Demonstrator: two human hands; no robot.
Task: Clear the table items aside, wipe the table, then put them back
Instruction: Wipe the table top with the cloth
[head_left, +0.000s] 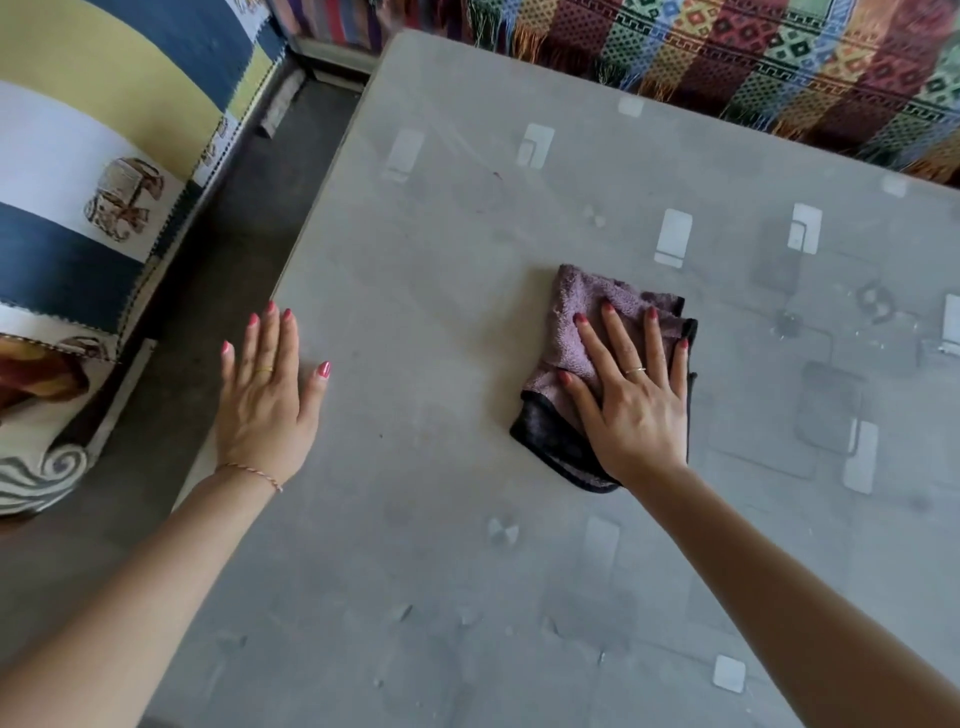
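A folded purple cloth with a dark edge (574, 317) lies on the grey glass table (426, 260), a little right of its middle. My right hand (631, 395) presses flat on the cloth with straight, spread fingers. At the table's left edge my left hand (267, 395) rests flat, fingers straight, holding nothing. No other items stand on the visible tabletop.
A cushioned seat with blue, yellow and white panels (88, 171) stands to the left across a strip of dark floor (228, 249). A colourful patterned throw with fringes (753, 67) runs along the table's far side.
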